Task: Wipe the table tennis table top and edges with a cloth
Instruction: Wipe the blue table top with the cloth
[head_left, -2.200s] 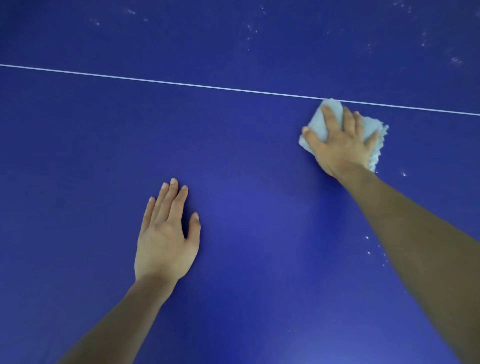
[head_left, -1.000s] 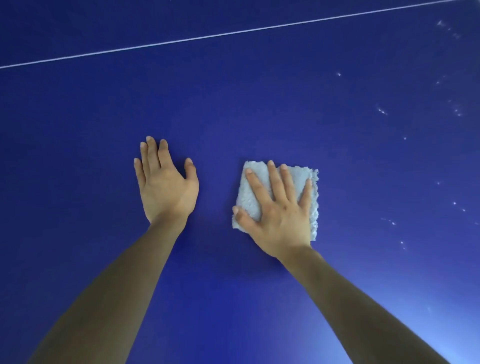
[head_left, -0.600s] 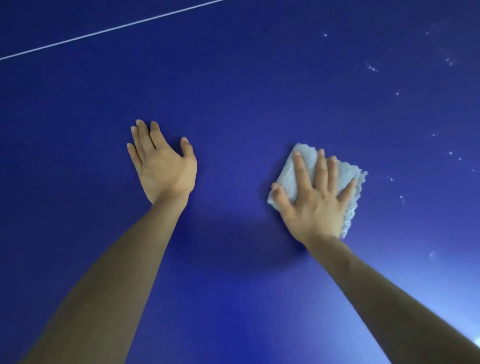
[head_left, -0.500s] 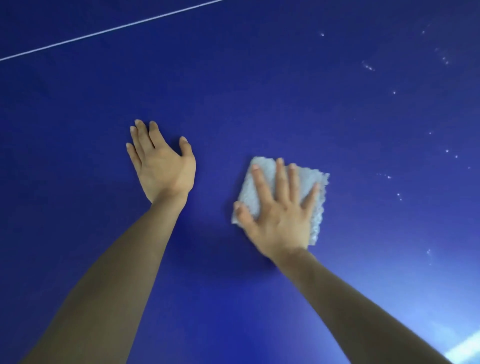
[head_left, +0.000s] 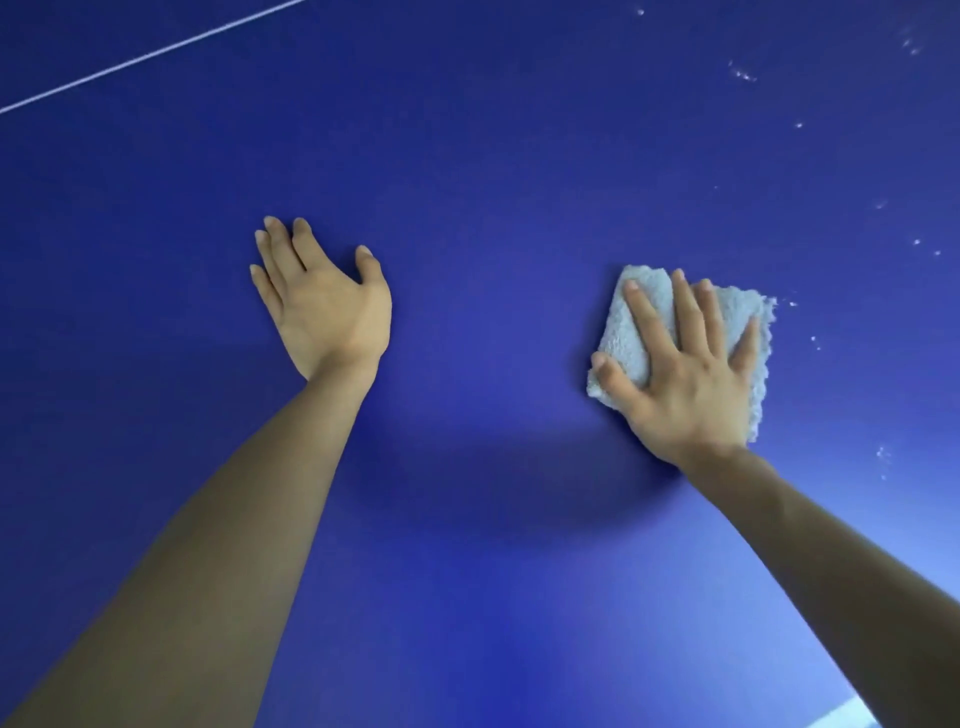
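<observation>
Fingers (head_left: 649, 317) of my right hand (head_left: 691, 384) lying straight and spread, pressing a folded pale grey terry cloth (head_left: 644, 312) onto the dark blue table tennis table top (head_left: 493, 182), my left hand (head_left: 324, 306) resting open well apart, seemingly flat, white dust specks (head_left: 743, 75) lying beyond the cloth.

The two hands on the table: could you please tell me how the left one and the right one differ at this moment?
The right hand presses a folded pale cloth against the blue table top, while the left hand lies bare on the surface with nothing under it. The right hand's fingers are spread wide over the cloth; the left hand's fingers lie closer together, thumb apart. Both are flat, palm down, with straight fingers.
</observation>
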